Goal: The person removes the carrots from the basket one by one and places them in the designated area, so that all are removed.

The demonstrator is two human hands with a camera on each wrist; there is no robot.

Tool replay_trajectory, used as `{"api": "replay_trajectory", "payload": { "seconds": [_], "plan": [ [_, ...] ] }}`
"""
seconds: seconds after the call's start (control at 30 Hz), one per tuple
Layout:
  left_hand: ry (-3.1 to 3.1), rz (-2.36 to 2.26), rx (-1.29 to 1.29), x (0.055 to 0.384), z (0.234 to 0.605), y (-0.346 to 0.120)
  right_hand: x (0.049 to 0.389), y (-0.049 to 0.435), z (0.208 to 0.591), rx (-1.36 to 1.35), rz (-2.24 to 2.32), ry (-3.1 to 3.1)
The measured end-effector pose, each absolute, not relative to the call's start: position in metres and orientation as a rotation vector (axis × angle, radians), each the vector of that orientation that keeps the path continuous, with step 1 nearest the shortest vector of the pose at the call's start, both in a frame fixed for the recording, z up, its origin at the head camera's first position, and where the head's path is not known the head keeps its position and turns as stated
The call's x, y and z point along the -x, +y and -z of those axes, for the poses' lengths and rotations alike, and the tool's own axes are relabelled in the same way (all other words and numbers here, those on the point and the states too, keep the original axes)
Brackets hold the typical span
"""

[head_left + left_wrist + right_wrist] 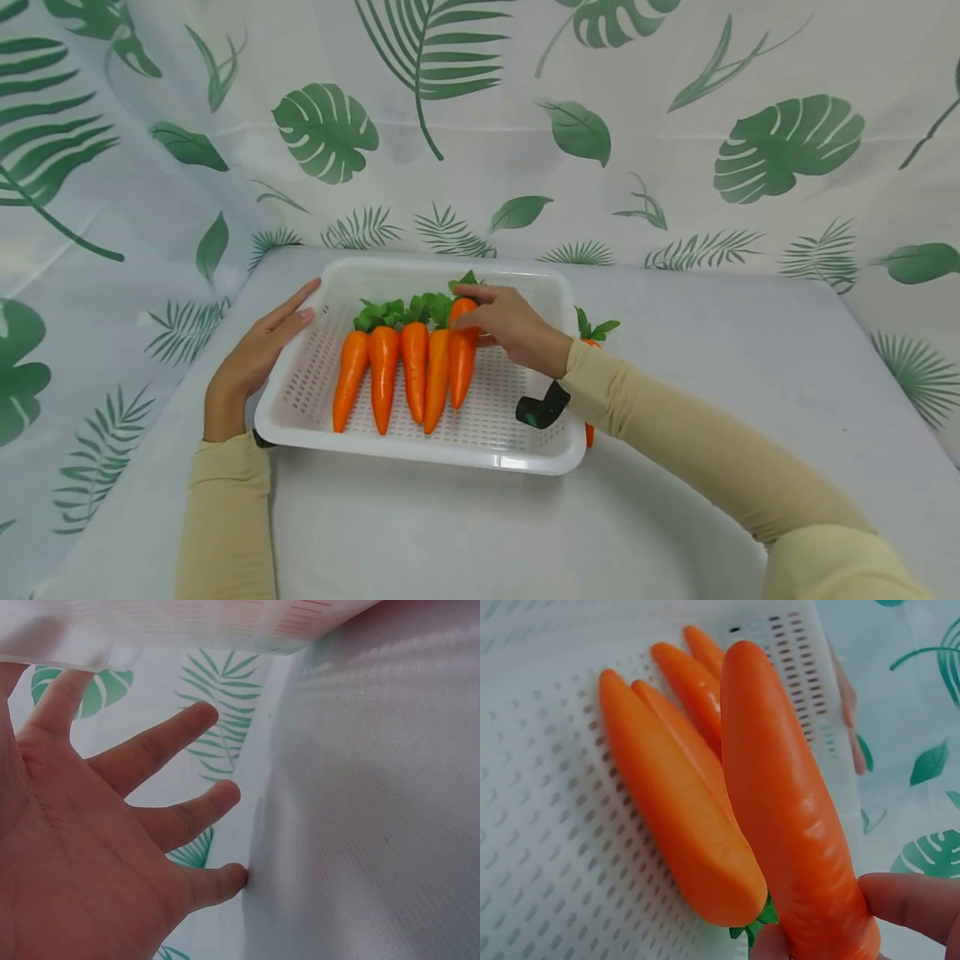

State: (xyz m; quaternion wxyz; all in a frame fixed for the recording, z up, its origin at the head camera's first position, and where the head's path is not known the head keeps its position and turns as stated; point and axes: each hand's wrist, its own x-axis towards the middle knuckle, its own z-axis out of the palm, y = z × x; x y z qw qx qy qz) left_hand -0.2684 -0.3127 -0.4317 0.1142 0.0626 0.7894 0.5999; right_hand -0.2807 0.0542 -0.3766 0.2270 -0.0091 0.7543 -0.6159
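My right hand (517, 329) pinches an orange carrot (462, 367) near its leafy top, over a white perforated plastic basket (420, 457). In the right wrist view, finger and thumb press both sides of the thick end of this carrot (787, 802), its tip pointing up in the picture. Several other carrots (383, 379) lie side by side in the basket, green leaves toward the far side. At the basket's left rim is my left hand (251, 350). Its fingers are straight and spread in the left wrist view, the upper ones reaching the basket's edge (52, 656).
One more carrot (589, 435) lies outside the basket on the right, partly hidden by the rim and sleeve. A white cloth covers the table (712, 358). Behind it hangs a leaf-patterned curtain (487, 108). A black wrist device (542, 408) overlaps the basket's right side.
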Motion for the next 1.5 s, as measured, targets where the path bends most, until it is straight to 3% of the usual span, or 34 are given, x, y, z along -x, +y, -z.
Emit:
{"api": "replay_trajectory", "payload": {
  "seconds": [0.8, 1.5],
  "plan": [
    [2.336, -1.736, -0.194, 0.266, 0.430, -0.311, 0.264, 0.083, 0.358, 0.146, 1.823, 1.952],
    [2.331, -1.723, -0.156, 0.266, 0.428, -0.310, 0.246, 0.140, 0.344, 0.161, 1.889, 1.958]
  ]
}}
